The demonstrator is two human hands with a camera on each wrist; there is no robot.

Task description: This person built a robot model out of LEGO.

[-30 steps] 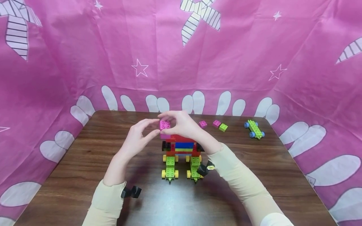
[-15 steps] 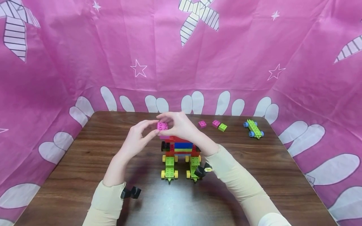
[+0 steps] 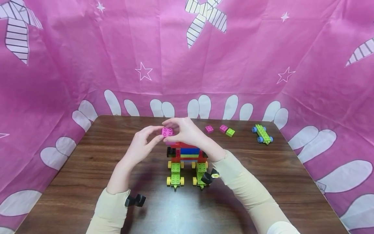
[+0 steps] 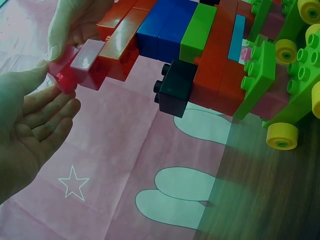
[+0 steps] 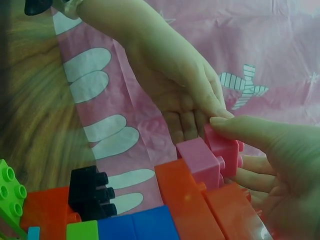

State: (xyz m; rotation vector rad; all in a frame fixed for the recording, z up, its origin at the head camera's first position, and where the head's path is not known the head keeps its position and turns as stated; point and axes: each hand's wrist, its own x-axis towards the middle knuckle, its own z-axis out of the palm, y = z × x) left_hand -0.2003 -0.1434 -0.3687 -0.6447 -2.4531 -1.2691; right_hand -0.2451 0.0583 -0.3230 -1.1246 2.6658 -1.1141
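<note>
A bright pink brick (image 3: 167,132) is pinched from both sides at the top left of a brick model. My left hand (image 3: 139,144) holds its left side between thumb and fingers. From the right, my right hand (image 3: 185,131) grips it with thumb and fingertips. Directly below is a lighter pink brick (image 5: 199,157), which stands on red-orange bricks (image 5: 182,192). The model's body has blue bricks (image 4: 167,30), a green brick (image 4: 199,32) and a black brick (image 4: 176,87) sticking out sideways. It stands on two lime-green wheeled bases (image 3: 175,175) with yellow wheels.
Two loose pink bricks (image 3: 209,129) and a lime brick (image 3: 230,132) lie toward the back of the wooden table (image 3: 251,182). A lime wheeled base (image 3: 263,134) with blue wheels lies at the back right. A pink patterned cloth (image 3: 248,58) surrounds the table's back and sides.
The bright pink brick has shifted slightly left and down, with both hands still holding it. Its studded top has turned squarer to the head view. The model and loose pieces stay in place.
</note>
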